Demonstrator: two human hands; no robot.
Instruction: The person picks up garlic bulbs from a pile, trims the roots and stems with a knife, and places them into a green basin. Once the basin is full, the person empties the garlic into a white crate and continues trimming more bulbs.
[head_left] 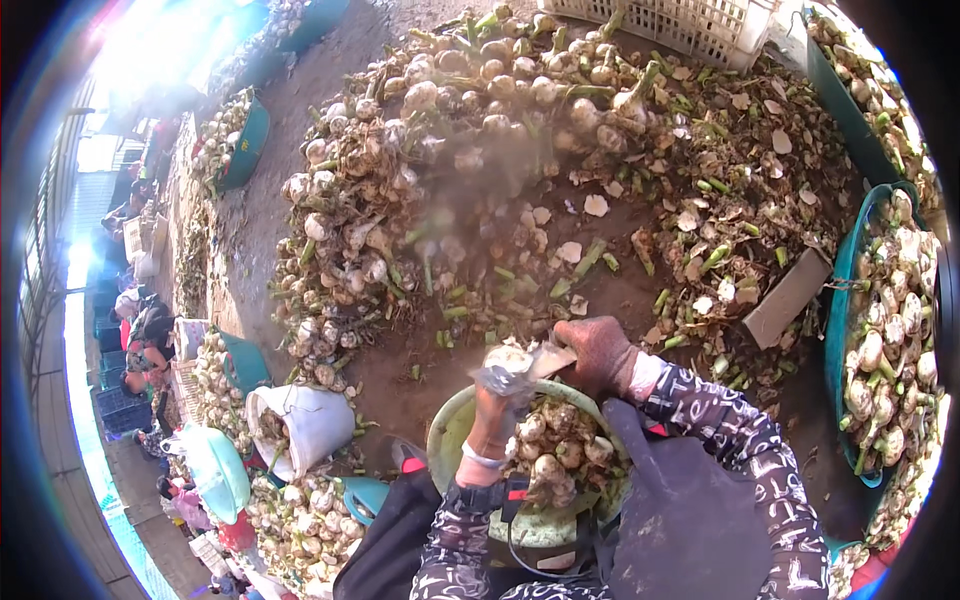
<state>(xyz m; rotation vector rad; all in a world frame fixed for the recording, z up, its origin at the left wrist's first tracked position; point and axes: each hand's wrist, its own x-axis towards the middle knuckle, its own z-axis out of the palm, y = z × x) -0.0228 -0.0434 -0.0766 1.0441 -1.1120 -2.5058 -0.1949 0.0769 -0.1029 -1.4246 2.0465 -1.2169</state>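
Over a pale green bucket point(441, 440) between my knees, my left hand point(490, 415) is closed around a garlic bulb point(510, 358). Something silvery and shiny covers its fingers, and a white band circles the wrist. My right hand point(598, 352), in a reddish-brown glove, is closed on a flat, pale blade-like piece point(550, 360) against the right side of the bulb. Glare and the fingers hide whether it is a knife. Several trimmed garlic bulbs point(560, 445) lie in the bucket below my hands.
A large heap of garlic with stalks point(400, 150) covers the ground ahead, with trimmings point(720, 220) to its right. A teal tub of garlic point(848, 330) stands at right, a tipped white bucket point(310, 425) at left. A white crate point(690, 30) stands behind. People point(150, 340) sit far left.
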